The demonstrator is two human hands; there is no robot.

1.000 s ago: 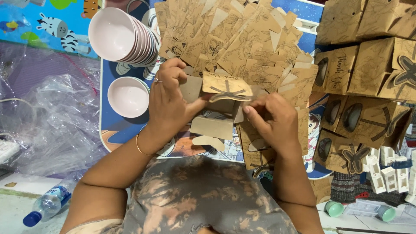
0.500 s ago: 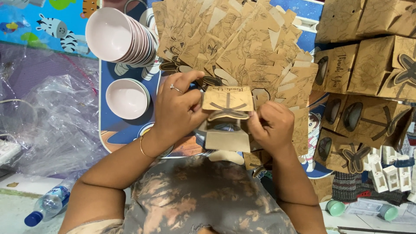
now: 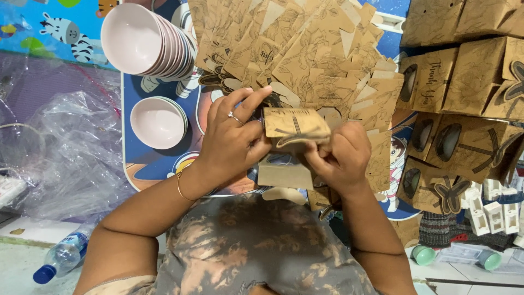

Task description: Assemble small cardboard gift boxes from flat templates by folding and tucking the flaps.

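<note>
Two stacks of pale bowls sit at my left: a tall stack (image 3: pixel 144 41) tipped on its side with the mouths facing me, and a low stack (image 3: pixel 158 122) upright below it. Crumpled clear plastic (image 3: pixel 60 147) lies further left, and a bottle (image 3: pixel 63 257) with a blue cap sits near my left elbow. My left hand (image 3: pixel 232 142) pinches the left edge of the box (image 3: pixel 295 128), fingers clamped on it, forefinger stretched up. That brown card box is half folded, held at the middle in front of my chest, long axis running left to right, printed face up toward me. My right hand (image 3: pixel 341 155) grips its lower right edge, fingers curled tight. Behind lies a heap of flat blanks (image 3: pixel 305 49). Finished boxes (image 3: pixel 464 93), brown with dark oval windows, are piled at right.
</note>
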